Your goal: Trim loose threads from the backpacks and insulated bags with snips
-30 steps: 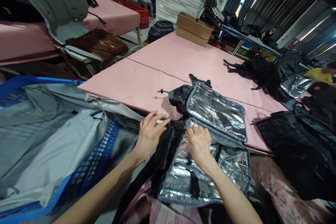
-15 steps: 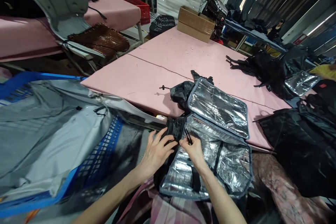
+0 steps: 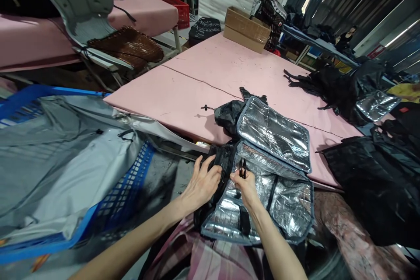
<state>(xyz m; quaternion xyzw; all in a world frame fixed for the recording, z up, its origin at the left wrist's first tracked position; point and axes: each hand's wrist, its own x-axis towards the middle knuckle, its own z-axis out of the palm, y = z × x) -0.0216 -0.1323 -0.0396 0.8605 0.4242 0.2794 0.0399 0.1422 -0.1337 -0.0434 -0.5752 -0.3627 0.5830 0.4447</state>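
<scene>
An insulated bag with a silver foil lining lies unfolded at the table's near edge and over my lap. Its foil-lined flap is turned back onto the table. My left hand grips the black side panel of the bag, fingers bent over the fabric and the thumb partly hidden. Between the fingers of my right hand is a small pair of black thread snips, blades pointing up and away. This hand is above the foil, close to the seam beside the black panel.
The pink table reaches away ahead, with a cardboard box at its far end. Black bags are piled on the right. To the left are a blue crate with grey fabric and a chair. People are in the background.
The snips have turned more upright and show both blades, and my right hand has shifted slightly right. My left hand has closed in on the black panel, its fingers more bent.
</scene>
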